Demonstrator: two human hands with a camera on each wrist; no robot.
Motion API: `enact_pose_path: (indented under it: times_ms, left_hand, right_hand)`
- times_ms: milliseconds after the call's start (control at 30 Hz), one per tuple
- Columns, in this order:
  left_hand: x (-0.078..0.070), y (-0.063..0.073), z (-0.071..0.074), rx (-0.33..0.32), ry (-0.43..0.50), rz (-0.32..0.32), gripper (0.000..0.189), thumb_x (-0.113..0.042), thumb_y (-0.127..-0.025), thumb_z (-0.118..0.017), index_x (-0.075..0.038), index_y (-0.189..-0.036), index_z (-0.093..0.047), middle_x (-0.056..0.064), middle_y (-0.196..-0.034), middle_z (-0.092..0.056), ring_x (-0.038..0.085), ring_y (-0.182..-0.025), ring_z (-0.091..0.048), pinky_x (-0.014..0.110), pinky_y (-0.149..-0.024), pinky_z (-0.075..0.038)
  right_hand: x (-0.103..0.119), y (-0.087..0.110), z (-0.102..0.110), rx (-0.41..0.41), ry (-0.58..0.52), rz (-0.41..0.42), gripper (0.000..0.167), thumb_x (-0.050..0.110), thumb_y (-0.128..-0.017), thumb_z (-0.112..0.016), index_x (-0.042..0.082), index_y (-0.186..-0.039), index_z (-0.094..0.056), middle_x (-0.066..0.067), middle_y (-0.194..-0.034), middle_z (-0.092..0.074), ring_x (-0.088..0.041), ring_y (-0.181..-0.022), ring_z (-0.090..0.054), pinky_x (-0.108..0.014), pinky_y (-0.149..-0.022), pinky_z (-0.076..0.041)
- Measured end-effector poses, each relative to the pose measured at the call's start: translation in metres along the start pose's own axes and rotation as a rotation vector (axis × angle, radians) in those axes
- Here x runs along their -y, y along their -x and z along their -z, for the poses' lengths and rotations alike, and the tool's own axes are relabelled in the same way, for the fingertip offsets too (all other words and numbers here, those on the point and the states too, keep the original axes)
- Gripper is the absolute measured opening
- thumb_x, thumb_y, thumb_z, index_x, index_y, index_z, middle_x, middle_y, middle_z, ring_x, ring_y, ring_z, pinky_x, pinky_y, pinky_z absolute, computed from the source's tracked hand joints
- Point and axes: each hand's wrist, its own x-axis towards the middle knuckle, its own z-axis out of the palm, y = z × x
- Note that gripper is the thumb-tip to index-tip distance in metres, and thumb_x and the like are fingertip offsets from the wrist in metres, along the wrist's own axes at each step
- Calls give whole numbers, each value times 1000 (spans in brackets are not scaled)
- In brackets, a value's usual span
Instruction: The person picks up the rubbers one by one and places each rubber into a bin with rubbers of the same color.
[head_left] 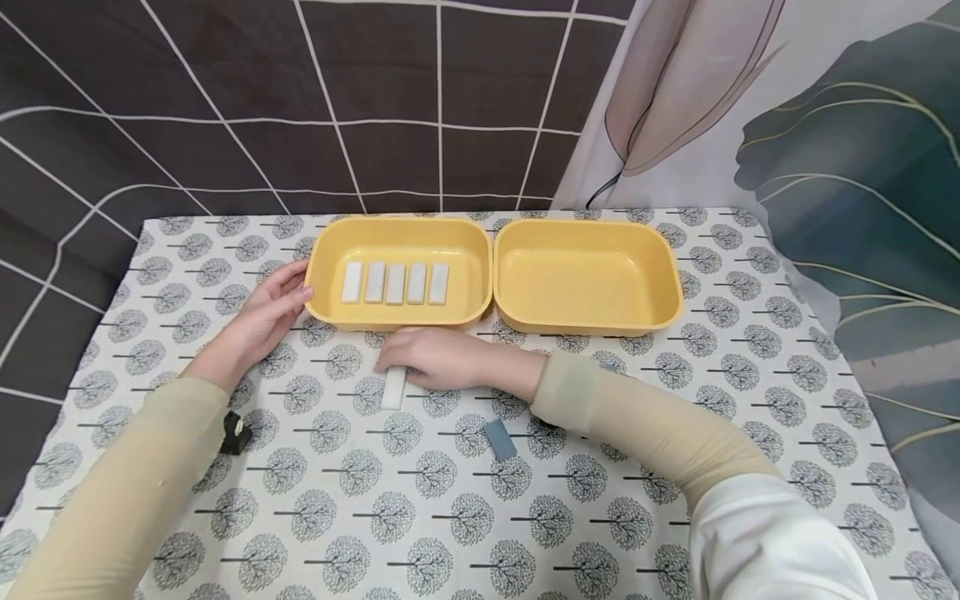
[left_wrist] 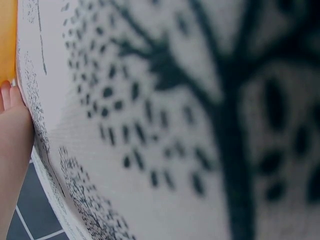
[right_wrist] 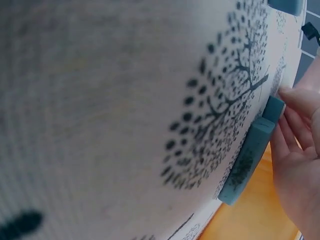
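Note:
My left hand (head_left: pixel 266 312) rests against the outer left wall of the left yellow tray (head_left: pixel 322 310), its fingertips and thumb touching the tray. Several white rectangular blocks (head_left: pixel 395 284) stand in a row inside that tray. Just in front of the tray, my right hand (head_left: pixel 438 357) holds a white block (head_left: pixel 393 390) by its far end; the fingers cover part of it. From the right wrist, the fingertips are at a small teal block face (right_wrist: pixel 273 108), with a longer teal block (right_wrist: pixel 246 165) right beside it. A blue-grey block (head_left: pixel 500 440) lies on the cloth nearer me.
A second yellow tray (head_left: pixel 588 321) stands to the right of the first with nothing in it. A small blue piece (head_left: pixel 609 367) shows behind my right sleeve. The tree-patterned cloth (head_left: pixel 360 533) covers the table, with a dark tiled wall (head_left: pixel 390 158) behind it.

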Motion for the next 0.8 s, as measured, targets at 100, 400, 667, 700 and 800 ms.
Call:
enact_pose_path:
  times_ms: [100,400,667,700,800]
  left_hand:
    - [0,1,0,-1,15,-5,82,-6,-106,-60,2,-168,-7,20,-178,-2,21,-161,-26,6,-115,-42]
    - [1,2,-2,2,57,-23,82,-4,-105,-61,3,-167,-9,22,-177,-2,-8,-124,-56,5,-111,-45]
    - [2,1,0,7,46,-31,75,-5,-106,-61,1,-166,-16,21,-176,-6,-6,-128,-54,9,-117,-42]
    - [2,1,0,9,44,-34,74,-5,-106,-61,1,-166,-18,21,-176,-7,-5,-129,-54,9,-118,-42]
    - [3,0,1,12,50,-40,72,-5,-106,-60,0,-165,-20,21,-176,-8,-5,-129,-54,9,-116,-44]
  right_hand:
    - [0,-1,-1,-10,6,-1,32,5,-101,-67,11,-133,-71,-4,-137,-72,-20,-138,-60,-29,-127,-43]
    - [0,1,0,-15,37,8,26,6,-100,-70,13,-123,-75,0,-129,-74,-17,-130,-64,-26,-120,-49]
    - [7,4,2,50,95,-32,20,17,-97,-77,16,-117,-75,4,-125,-74,-14,-123,-63,-26,-114,-53]
    - [9,4,2,57,96,-36,20,17,-97,-77,17,-117,-74,4,-125,-74,-14,-124,-63,-27,-114,-53]
    - [13,5,3,75,89,-44,19,17,-97,-77,18,-116,-74,5,-125,-74,-14,-126,-63,-27,-116,-52]
